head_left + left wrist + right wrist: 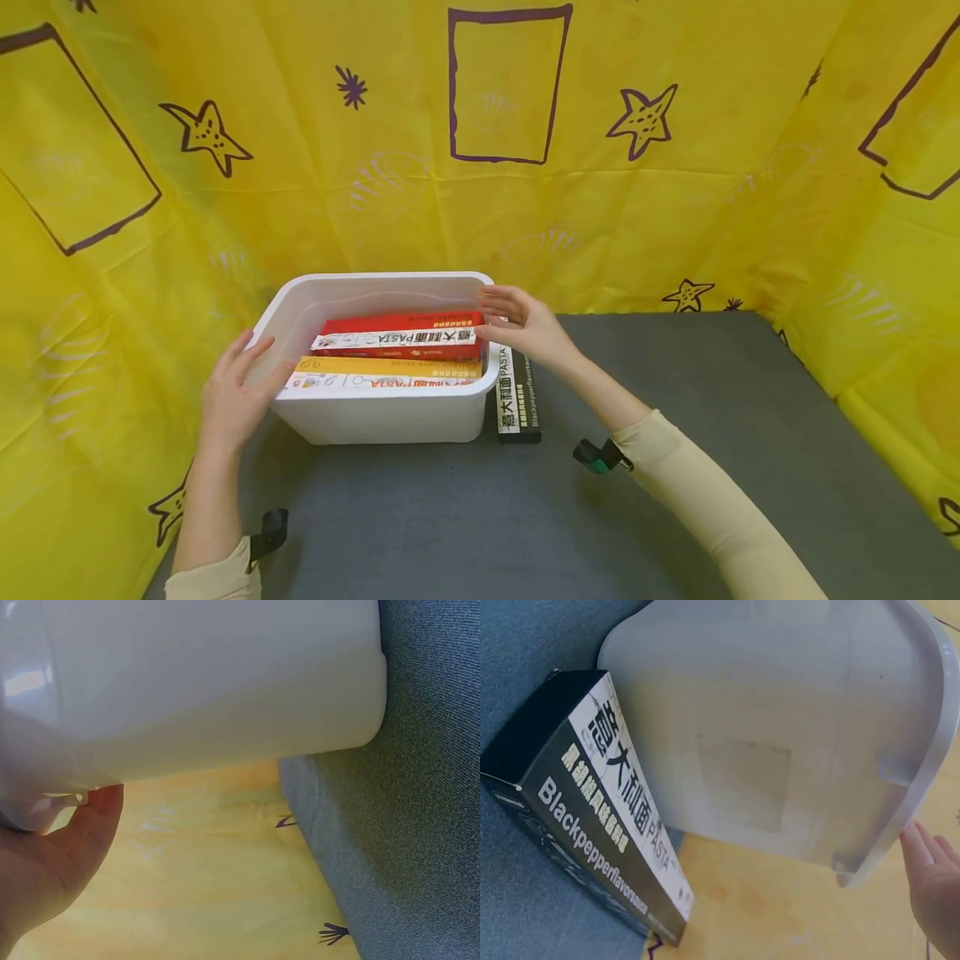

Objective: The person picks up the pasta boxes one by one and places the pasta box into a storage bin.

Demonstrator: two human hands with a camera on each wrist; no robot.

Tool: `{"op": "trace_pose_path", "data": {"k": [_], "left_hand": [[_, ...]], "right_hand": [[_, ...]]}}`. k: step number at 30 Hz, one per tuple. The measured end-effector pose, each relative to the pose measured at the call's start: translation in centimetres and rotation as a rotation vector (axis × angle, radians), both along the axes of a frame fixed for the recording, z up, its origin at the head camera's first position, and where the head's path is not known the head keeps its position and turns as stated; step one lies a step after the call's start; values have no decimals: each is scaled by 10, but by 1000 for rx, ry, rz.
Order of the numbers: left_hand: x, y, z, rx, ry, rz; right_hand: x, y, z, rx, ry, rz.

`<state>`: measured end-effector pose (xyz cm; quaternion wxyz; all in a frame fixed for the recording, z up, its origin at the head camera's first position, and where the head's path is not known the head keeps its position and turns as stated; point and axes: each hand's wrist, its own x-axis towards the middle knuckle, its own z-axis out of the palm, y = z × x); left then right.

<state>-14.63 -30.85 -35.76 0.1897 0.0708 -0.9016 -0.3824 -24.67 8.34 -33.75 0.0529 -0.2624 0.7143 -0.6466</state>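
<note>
A white plastic bin (386,417) stands on the dark table. Inside lie pasta boxes: a red one (405,321) and a yellow one (390,367) are visible. My left hand (232,392) holds the bin's left rim, thumb toward the front corner; in the left wrist view a finger (101,817) reaches under the rim. At the opposite end, my right hand (532,329) rests its extended fingers over the right rim. Close beside the bin's right wall lies a black pepper pasta box (519,396), black with a white lettered strip, below the right hand.
Yellow cloth walls (570,208) with drawn stars and frames surround the table on the back and sides. The dark grey table surface (675,417) extends right of the black box and in front of the bin.
</note>
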Motion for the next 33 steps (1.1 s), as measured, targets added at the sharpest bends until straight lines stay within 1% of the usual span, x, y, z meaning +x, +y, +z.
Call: {"op": "trace_pose_path", "data": {"k": [3, 9, 13, 18, 19, 20, 26, 29, 32, 33], "left_hand": [[0, -1, 0, 8, -17, 1], [0, 0, 1, 10, -28, 3], [0, 0, 1, 12, -23, 3], [-1, -1, 0, 13, -9, 1], [-1, -1, 0, 12, -5, 2], [-1, -1, -1, 12, 1, 2], [-1, -1, -1, 12, 14, 6], [-1, 0, 0, 5, 15, 9], [-1, 0, -1, 0, 21, 9], [-1, 0, -1, 0, 23, 9]], "right_hand": [[0, 1, 0, -23, -14, -13], [0, 13, -7, -29, 5, -88], [1, 22, -18, 10, 21, -134], [5, 32, -33, 78, 1, -179], [6, 34, -36, 85, -2, -183], [10, 35, -35, 92, -14, -186], [34, 38, -21, 130, -55, -212], [37, 39, -28, 142, -65, -228], [38, 40, -39, 156, -75, -233], [37, 41, -46, 155, -88, -233]]}}
